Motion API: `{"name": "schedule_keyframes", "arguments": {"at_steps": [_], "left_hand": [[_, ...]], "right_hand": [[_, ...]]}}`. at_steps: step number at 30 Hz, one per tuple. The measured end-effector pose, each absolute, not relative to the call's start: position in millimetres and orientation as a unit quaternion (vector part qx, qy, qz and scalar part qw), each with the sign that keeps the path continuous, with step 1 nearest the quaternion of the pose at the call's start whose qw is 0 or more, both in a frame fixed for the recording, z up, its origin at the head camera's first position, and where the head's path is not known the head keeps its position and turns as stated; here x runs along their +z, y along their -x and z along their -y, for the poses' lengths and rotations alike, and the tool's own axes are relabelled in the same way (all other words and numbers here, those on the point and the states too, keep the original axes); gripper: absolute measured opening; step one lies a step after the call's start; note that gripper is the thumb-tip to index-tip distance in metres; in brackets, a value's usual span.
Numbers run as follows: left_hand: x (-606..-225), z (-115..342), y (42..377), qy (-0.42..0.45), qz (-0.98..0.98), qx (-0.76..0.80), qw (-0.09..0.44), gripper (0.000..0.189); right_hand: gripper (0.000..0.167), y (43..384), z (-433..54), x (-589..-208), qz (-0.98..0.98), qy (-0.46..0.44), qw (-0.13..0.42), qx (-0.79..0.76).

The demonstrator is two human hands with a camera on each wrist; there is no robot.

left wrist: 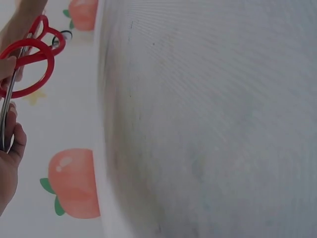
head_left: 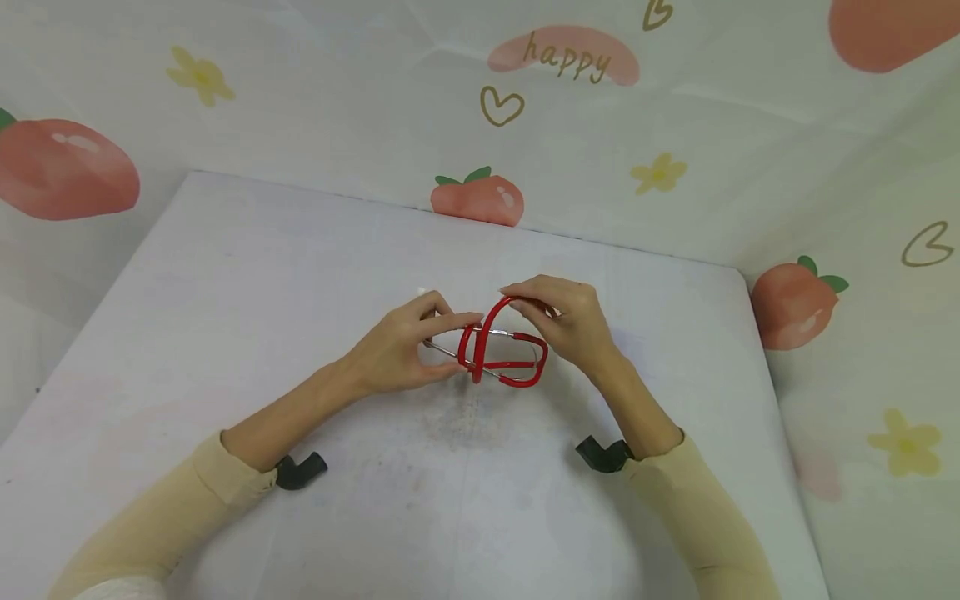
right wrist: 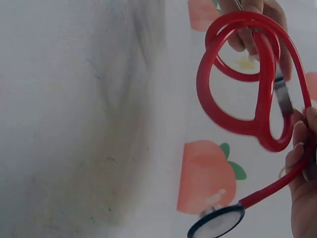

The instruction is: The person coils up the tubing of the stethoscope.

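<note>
Between my two hands is a stethoscope (head_left: 478, 354) with red tubing, held above the white table. My left hand (head_left: 397, 346) grips it by its metal ear tubes (left wrist: 6, 116), thumb and fingers on either side. Red tubing is looped around the ear tubes, as the right wrist view shows. Fingers of my right hand (head_left: 573, 317) pinch the tubing farther along, at the top of a raised arc. From that grip the round chest piece (right wrist: 217, 223), dark-rimmed with a pale face, hangs at the tube's end.
The white table (head_left: 337, 517) lies beneath both hands. A backdrop (head_left: 360, 108) printed with fruit, flowers and hearts rises behind it and along the right side. Dark wrist mounts (head_left: 302, 472) stick out from both sleeve cuffs.
</note>
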State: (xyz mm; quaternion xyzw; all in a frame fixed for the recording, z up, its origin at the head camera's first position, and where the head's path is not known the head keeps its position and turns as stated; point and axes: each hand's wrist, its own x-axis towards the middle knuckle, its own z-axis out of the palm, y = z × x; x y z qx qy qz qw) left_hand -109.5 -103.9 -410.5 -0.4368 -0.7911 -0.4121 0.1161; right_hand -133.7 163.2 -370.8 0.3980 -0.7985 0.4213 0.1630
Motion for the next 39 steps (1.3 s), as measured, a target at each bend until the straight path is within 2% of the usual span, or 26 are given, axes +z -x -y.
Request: {"name": "schedule_keyframes", "arguments": {"at_steps": [9, 17, 28, 35, 39], "left_hand": [[-406.7, 106.1, 105.1, 0.453, 0.793, -0.393, 0.106, 0.072], [-404.9, 105.9, 103.3, 0.459, 0.795, -0.386, 0.092, 0.061], [-406.6, 105.8, 106.7, 0.427, 0.807, -0.394, 0.102, 0.062], [-405.0, 108.1, 111.4, 0.407, 0.813, -0.404, 0.106, 0.061], [-403.8, 109.8, 113.3, 0.398, 0.816, -0.408, 0.096, 0.061]], "right_hand": [[0.023, 141.7, -163.8, -375.8, 0.786, -0.386, 0.158, 0.456], [0.024, 148.1, -161.6, -384.9, 0.788, -0.369, 0.129, 0.475], [0.018, 137.9, -151.7, -381.8, 0.776, -0.309, 0.037, 0.548], [0.026, 149.2, -156.3, -418.9, 0.771, -0.298, 0.026, 0.563], [0.032, 150.2, -156.0, -425.6, 0.763, -0.299, 0.018, 0.573]]}}
